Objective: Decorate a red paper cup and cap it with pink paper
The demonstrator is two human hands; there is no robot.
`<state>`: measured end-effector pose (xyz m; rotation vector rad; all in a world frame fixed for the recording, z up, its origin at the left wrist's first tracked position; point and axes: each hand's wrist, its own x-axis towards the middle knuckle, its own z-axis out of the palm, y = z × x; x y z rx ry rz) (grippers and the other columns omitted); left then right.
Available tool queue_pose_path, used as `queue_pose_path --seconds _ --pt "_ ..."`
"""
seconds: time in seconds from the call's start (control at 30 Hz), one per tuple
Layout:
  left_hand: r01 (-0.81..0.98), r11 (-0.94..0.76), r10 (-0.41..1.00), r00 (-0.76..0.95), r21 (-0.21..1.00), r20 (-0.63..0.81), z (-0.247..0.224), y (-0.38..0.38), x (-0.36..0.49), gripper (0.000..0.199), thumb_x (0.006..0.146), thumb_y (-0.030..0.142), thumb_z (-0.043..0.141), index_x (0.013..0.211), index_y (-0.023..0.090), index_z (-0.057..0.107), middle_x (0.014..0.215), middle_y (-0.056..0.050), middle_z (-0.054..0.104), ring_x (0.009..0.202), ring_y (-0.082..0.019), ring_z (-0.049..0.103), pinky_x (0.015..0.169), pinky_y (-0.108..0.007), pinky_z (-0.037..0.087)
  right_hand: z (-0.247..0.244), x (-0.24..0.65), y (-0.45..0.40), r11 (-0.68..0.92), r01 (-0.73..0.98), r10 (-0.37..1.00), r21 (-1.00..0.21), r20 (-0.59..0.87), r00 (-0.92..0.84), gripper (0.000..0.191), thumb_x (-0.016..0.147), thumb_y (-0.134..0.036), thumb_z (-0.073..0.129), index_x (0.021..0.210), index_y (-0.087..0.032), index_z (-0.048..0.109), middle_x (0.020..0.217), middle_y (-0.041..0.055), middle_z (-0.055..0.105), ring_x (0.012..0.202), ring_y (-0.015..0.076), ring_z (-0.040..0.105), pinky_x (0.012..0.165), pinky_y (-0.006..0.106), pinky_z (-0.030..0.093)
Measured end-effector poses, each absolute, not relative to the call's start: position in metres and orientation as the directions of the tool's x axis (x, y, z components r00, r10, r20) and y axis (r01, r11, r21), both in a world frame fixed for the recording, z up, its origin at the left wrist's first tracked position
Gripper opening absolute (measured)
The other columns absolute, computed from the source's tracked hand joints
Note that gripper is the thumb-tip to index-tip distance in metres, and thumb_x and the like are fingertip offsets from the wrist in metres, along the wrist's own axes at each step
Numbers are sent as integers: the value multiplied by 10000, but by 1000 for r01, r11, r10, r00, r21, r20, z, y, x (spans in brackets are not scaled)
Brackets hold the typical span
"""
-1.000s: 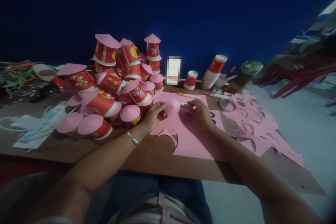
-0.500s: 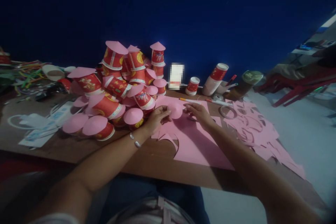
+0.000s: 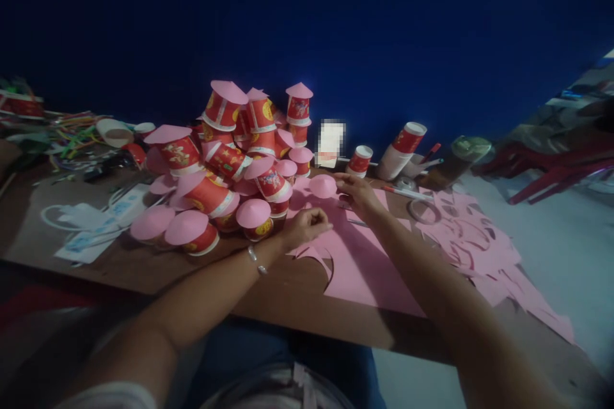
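Note:
A small pink paper cone (image 3: 322, 186) is at the far side of the pink paper sheet (image 3: 369, 268). The fingertips of my right hand (image 3: 361, 195) meet its right edge, and its underside is hidden. Nearer to me, my left hand (image 3: 308, 228) is apart from the cone, with its fingers curled in and thumb close to them. Whatever may be between those fingers cannot be made out. Left of my hands stand and lean several red paper cups (image 3: 206, 195) topped with pink cones, heaped and partly stacked.
Pink paper scraps (image 3: 472, 230) cover the table's right side, beside a tape roll (image 3: 424, 209) and a marker (image 3: 403, 192). Behind stand a small red cup (image 3: 359, 161), a cup stack (image 3: 403, 150) and a jar (image 3: 463, 156). A white power strip (image 3: 103, 227) lies left.
My left hand has come off the cone and drawn back towards me. The cone is slightly farther away, at my right fingertips. The view has shifted a little left.

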<state>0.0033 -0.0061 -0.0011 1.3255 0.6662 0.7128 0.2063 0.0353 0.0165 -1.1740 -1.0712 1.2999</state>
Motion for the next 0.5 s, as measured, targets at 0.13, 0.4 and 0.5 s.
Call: queue_pose_path --seconds 0.13,0.4,0.5 --pt "103 -180 639 769 978 36 0 -16 2 290 788 393 733 720 155 581 668 33 550 631 -91 465 613 -233 363 11 191 54 -79 -11 997 -997 -79 -25 444 642 -373 833 1018 -189 686 690 -18 628 528 101 500 463 219 372" --pt "345 -377 576 814 860 -74 -6 -13 -4 284 854 441 677 801 162 671 722 11 640 663 -114 528 606 -231 357 4 175 77 63 315 997 -947 45 -63 215 729 -220 695 930 -147 712 757 15 696 609 135 577 596 265 468" --pt "318 -362 563 824 876 -66 -10 -12 -3 299 863 455 668 800 163 656 754 3 659 691 -120 547 619 -229 366 -1 173 83 131 476 991 -869 119 -55 160 764 -158 667 911 -160 730 870 44 744 744 174 643 713 298 510"
